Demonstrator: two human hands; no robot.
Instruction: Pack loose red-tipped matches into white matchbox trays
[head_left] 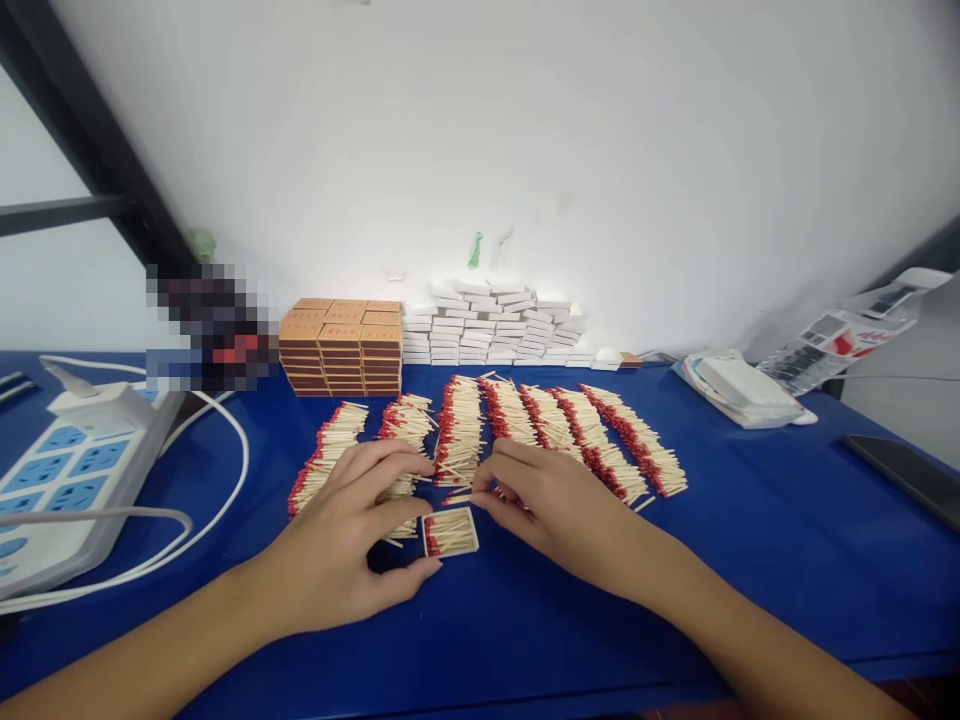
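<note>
A small white match tray [455, 552] is lying flat, open side up, about midway between the front and back edges of the counter [600, 620]. Matches [450, 530] are being contained in it, with red heads grouped toward its left end. The tray is being judged very light, thin-walled and easily crushed, and likely to slide on the smooth surface; hold is best being taken low on the two long walls, with slight pressure. The matches are being judged light, stiff and brittle, best being gripped by the bare wood.

At the tray's left end, the grip of the left hand [352, 530] is being held wide, forefinger and thumb placed beyond the far and near walls; whether the walls are being pressed cannot be told. The grip of the right hand [559, 500] is being held narrow, and a few loose sticks [457, 497] are apparently being pinched at its fingertips, just beyond the tray.

Behind the hands, rows of matches [461, 420] are being laid out. Along the back edge, brown boxes [341, 350] and white boxes [480, 335] are being stacked. Near the left edge, a power strip [97, 425] is being accommodated; toward the right edge, plastic packets [742, 390].
</note>
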